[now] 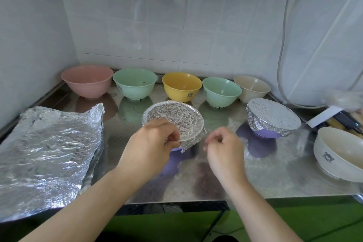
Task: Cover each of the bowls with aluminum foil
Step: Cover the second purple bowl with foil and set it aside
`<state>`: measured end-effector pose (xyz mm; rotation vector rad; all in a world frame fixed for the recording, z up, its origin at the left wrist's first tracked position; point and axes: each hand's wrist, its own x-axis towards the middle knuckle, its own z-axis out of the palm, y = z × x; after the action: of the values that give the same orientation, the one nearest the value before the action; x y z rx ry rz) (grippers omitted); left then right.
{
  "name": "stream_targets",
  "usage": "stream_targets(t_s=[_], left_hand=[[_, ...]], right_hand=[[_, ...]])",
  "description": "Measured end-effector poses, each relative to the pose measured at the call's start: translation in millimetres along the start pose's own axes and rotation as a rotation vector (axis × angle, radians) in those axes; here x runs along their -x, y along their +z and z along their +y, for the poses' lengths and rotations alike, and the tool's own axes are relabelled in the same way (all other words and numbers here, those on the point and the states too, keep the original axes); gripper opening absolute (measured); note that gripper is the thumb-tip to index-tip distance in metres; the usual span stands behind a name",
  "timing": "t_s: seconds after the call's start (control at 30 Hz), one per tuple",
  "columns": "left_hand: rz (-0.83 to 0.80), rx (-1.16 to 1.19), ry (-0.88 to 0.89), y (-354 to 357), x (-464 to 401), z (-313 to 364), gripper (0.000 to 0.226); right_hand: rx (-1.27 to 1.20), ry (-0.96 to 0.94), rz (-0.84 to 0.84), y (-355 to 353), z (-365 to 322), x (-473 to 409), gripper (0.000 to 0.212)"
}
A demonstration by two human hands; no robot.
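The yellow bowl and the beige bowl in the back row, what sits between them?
In the head view, a green bowl sits between the yellow bowl and the beige bowl.

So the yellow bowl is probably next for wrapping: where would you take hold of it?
Probably by the near rim of the yellow bowl, reaching over the foil-covered bowl: it stands upright and open, so fingers can hook inside. Green bowls crowd both its sides.

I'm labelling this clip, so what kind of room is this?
Probably a home kitchen: white tiled walls, a steel counter and a row of bowls, such as the yellow bowl, beside foil sheets.
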<state>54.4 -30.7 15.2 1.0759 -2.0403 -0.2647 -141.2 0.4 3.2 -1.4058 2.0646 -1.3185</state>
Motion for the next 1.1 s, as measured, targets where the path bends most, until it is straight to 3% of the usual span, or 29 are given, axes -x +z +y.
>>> stream_targets(t_s=[0.07,0.17,0.27,0.43,0.6,0.7,0.77,0.8,0.9,0.93,1.0,1.1], left_hand=[[-0.006,0.008,0.003,-1.5,0.6,-1.1,0.026],[-0.020,0.023,0.020,-2.3,1.9,-2.1,0.027],[-0.036,0.030,0.044,-1.8,3.7,-0.6,0.027],[-0.046,0.060,0.037,-4.5,5.1,-1.9,0.026],[-0.075,0.090,0.037,-10.6,4.7,-1.3,0.028],[-0.097,0.087,0.043,-21.2,4.4,-7.6,0.031],[-0.119,0.062,-0.002,-26.7,6.9,-10.0,0.050],[-0.121,0.043,-0.046,-26.8,8.5,-9.2,0.071],[-0.042,-0.037,-0.228,-17.8,9.7,-2.2,0.137],[-0.040,-0.002,-0.315,-13.2,8.3,0.5,0.152],[-0.099,0.190,-0.476,-3.5,5.0,4.7,0.167],[-0.094,0.355,-0.524,10.0,4.1,-1.0,0.167]], right_hand=[[-0.003,0.029,-0.005,2.5,-0.2,-8.2,0.051],[-0.105,0.076,-0.252,15.6,-6.1,-8.2,0.083],[-0.242,0.083,-0.368,28.9,-8.4,1.2,0.079],[-0.409,0.089,-0.393,26.0,-14.1,8.3,0.081],[-0.135,0.112,-0.416,9.9,-10.6,3.8,0.055],[-0.079,0.118,-0.337,-0.6,-3.5,-9.2,0.062],[-0.098,0.113,-0.381,-8.2,-1.5,-18.0,0.099],[-0.116,0.099,-0.429,-11.6,-2.9,-21.2,0.113],[-0.126,0.056,-0.531,-12.9,-10.0,-25.6,0.130],[-0.132,0.048,-0.548,-12.3,-10.9,-26.0,0.126],[-0.149,0.014,-0.554,-8.8,-9.1,-25.9,0.095],[-0.207,-0.030,-0.535,-5.5,-4.6,-20.8,0.078]])
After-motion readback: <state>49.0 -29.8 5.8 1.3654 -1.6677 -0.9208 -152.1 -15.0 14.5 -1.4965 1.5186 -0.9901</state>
